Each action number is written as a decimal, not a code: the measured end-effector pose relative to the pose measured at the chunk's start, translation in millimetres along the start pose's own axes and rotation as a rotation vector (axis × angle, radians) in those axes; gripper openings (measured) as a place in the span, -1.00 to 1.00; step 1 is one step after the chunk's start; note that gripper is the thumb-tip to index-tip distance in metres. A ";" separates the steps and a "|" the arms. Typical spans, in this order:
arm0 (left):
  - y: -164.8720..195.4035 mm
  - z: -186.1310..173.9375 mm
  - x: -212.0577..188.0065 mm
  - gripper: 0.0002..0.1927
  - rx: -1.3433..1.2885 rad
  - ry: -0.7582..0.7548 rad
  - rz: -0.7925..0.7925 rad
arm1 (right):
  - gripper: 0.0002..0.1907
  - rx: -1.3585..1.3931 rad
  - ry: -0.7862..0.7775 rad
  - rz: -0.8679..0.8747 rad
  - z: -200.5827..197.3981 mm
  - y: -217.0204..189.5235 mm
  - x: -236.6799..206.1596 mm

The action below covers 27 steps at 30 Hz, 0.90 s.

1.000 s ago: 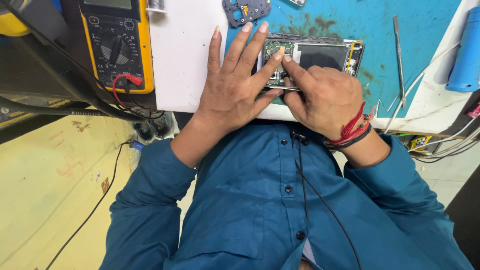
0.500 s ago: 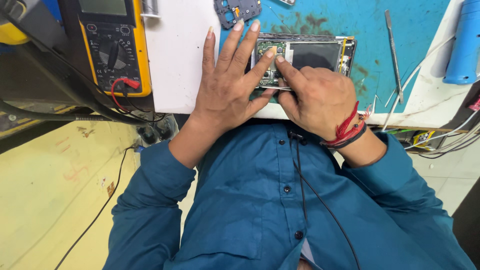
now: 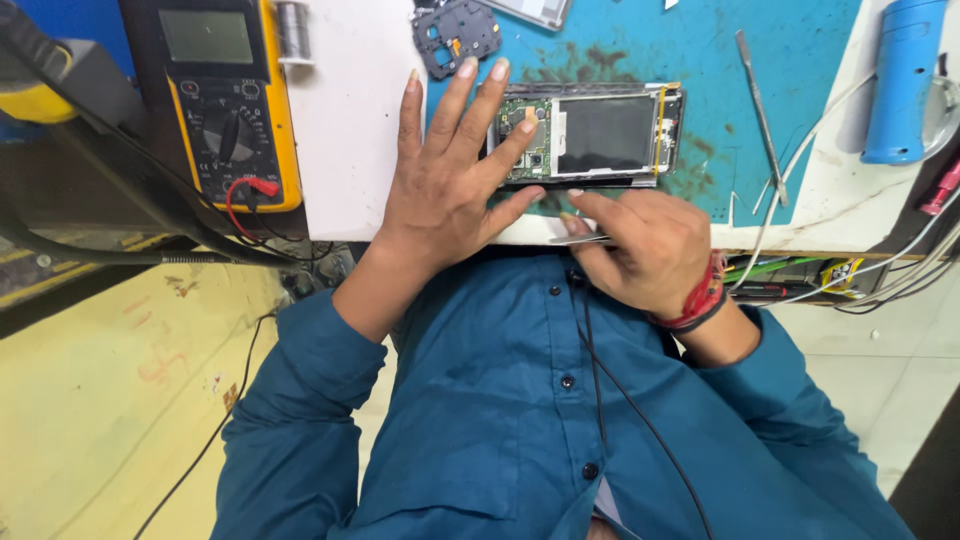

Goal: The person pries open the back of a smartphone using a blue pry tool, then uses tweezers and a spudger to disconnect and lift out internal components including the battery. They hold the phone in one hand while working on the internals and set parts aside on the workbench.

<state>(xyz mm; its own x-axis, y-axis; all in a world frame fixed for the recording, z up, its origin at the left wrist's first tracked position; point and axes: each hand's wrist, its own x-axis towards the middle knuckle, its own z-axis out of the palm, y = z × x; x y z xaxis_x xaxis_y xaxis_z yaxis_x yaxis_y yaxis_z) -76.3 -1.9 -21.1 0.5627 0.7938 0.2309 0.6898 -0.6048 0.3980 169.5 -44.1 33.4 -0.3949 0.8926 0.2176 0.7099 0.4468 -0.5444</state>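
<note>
Phone (image 3: 590,135), opened, shows me its green board and dark metal shield inside a silver frame, lying on the blue mat (image 3: 800,60). My left hand (image 3: 450,190) lies flat and spread, fingertips pinning the phone's board end. My right hand (image 3: 645,250) curls around a thin metal tool (image 3: 578,239) at the phone's near edge, wrist bent inward. A yellow multimeter (image 3: 225,100) sits far left.
</note>
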 end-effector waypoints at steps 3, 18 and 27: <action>-0.1 0.0 0.5 -0.34 0.016 0.003 0.019 | -0.74 -0.033 0.065 0.069 -7.0 13.8 -9.7; 2.4 -3.8 0.4 -0.37 0.006 0.019 -0.007 | -0.84 -0.074 0.317 0.412 -22.5 65.9 -9.9; 3.5 -4.7 1.7 -0.39 -0.013 0.037 0.002 | -0.80 -0.218 0.307 0.297 -26.6 81.5 -0.9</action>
<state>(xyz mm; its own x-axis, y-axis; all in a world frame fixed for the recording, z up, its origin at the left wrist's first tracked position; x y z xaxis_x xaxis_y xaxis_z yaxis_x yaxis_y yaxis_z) -75.1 -2.4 -15.1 0.5465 0.7947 0.2643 0.6825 -0.6055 0.4094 243.3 -6.9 10.4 0.0103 0.9455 0.3255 0.8847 0.1431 -0.4436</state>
